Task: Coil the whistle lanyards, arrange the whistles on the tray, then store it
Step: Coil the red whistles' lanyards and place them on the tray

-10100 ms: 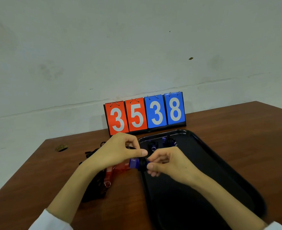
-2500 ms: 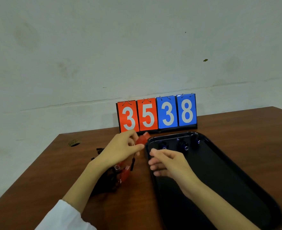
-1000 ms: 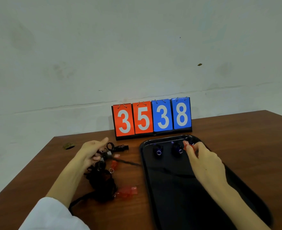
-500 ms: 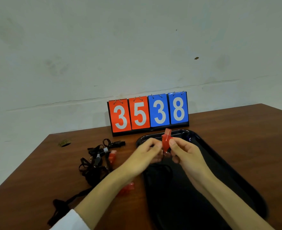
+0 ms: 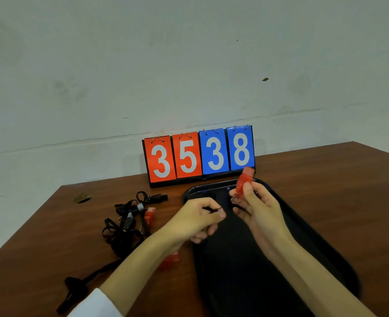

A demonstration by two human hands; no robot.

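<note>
Watching the head feed remotely, I'd say we're somewhere mid-task. The right hand (image 5: 257, 211) is pinching a red whistle (image 5: 244, 181) upright between thumb and fingers, above the far end of the black tray (image 5: 234, 282). The left hand (image 5: 198, 218) has thumb and forefinger closed on its black lanyard (image 5: 213, 208), just beside the right hand, so this looks like the coiling step for this 1.

Left to do: the tangled pile (image 5: 125, 227) on the table (image 5: 326, 179) left of the tray has at least a second red whistle (image 5: 149, 213) and a black whistle (image 5: 159, 197) in it. A third red whistle (image 5: 170, 259) peeks out from under the left forearm. None of those look coiled. Storing hasn't started, judging by the tray sitting flat in front of the scoreboard (image 5: 198, 156).

Hard to read: there are a few purple glints (image 5: 228, 188) at the tray's far end, probably whistles already placed, but black on black plus the hands in the way means I can't count them. The lanyard's run below the hands vanishes against the tray. Wherever the tray gets stored is out of view.
</note>
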